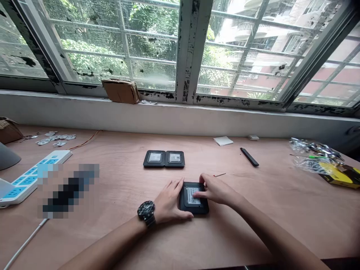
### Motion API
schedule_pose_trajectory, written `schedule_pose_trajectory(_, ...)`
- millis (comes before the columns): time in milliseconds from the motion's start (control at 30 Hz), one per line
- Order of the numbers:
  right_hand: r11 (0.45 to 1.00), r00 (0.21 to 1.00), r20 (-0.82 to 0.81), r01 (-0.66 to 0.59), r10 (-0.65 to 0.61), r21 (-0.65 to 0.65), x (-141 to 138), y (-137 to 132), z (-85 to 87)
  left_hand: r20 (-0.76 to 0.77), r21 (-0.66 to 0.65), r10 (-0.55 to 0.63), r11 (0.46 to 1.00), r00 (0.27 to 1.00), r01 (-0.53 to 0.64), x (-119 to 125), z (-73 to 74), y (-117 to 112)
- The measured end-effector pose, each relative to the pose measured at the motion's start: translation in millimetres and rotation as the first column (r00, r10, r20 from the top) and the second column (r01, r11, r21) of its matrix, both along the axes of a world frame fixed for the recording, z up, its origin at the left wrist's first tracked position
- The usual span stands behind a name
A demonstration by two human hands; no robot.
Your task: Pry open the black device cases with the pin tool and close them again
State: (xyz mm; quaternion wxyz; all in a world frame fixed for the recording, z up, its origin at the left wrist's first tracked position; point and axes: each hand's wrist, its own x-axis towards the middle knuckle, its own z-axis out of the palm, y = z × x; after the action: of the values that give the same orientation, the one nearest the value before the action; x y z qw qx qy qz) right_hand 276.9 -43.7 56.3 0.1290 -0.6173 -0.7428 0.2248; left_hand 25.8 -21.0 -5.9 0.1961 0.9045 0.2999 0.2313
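A small black square device [194, 200] with a white label lies flat on the wooden table near me. My left hand [170, 202], with a black watch on its wrist, rests against the device's left side, fingers stretched along its edge and thumb at its front corner. My right hand [215, 190] lies over its right part, fingertips pressed on the label. Two more black devices [164, 159] of the same kind lie side by side farther back.
A white and blue power strip [30, 176] lies at the left with several small metal parts [56, 138] behind it. A black stick [249, 156], a white pad [223, 141] and plastic bags [315, 153] with a yellow item [339, 175] lie to the right. A cardboard box [121, 91] sits on the windowsill.
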Motion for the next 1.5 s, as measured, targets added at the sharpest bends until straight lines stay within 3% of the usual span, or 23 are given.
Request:
schedule_pose_trajectory(167,0.999,0.994,0.096,-0.043,0.043,-0.002,-11,10,0.2,-0.009,-0.033,-0.005,0.999,1.0,0.005,1,1.6,0)
schedule_pose_trajectory(433,0.998,0.998,0.048,-0.051,0.05,0.02,-7,11,-15.0,-0.023,-0.054,-0.029,0.998,0.999,0.028,0,-6.2,5)
schedule_pose_trajectory(567,0.997,0.997,0.022,-0.073,0.072,0.022,-7,11,-13.1,-0.044,-0.098,-0.025,0.995,0.999,0.021,-1,-6.3,5)
schedule_pose_trajectory(700,0.99,0.99,-0.061,-0.125,0.129,0.073,-7,7,-2.0,-0.035,-0.083,-0.029,0.996,0.999,0.026,1,-0.6,4)
schedule_pose_trajectory(833,0.972,0.941,-0.265,-0.231,0.212,-0.039,-4,0,13.0,-0.056,-0.071,-0.015,0.997,0.998,0.011,3,5.0,2)
schedule_pose_trajectory(933,0.968,0.924,-0.313,-0.248,0.222,-0.047,6,-6,29.6,-0.098,-0.026,0.059,0.998,0.993,-0.062,-7,6.4,-9)
schedule_pose_trajectory(1067,0.98,0.949,-0.244,-0.191,0.198,0.05,29,-13,54.6,-0.141,0.103,0.284,0.957,0.948,-0.271,-39,5.4,-42)
schedule_pose_trajectory(1167,0.957,0.974,-0.056,-0.203,0.219,0.208,42,-16,63.8,-0.151,0.182,0.335,0.934,0.93,-0.307,-59,7.0,-62)
schedule_pose_trajectory(1267,0.838,0.925,0.129,-0.378,0.357,0.394,52,-16,58.2,-0.18,0.148,0.333,0.939,0.926,-0.309,-60,10.2,-63)
schedule_pose_trajectory(1333,0.757,0.9,0.203,-0.434,0.385,0.489,60,-17,46.1,-0.193,0.088,0.285,0.958,0.939,-0.273,-55,10.8,-56)
schedule_pose_trajectory(1400,0.728,0.912,0.217,-0.409,0.348,0.55,70,-21,28.9,-0.183,0.035,0.231,0.973,0.956,-0.229,-50,10.3,-47)
schedule_pose_trajectory(1500,0.739,0.918,0.141,-0.383,0.37,0.554,82,-28,-0.4,-0.15,-0.017,0.191,0.98,0.97,-0.196,-46,10.6,-38)
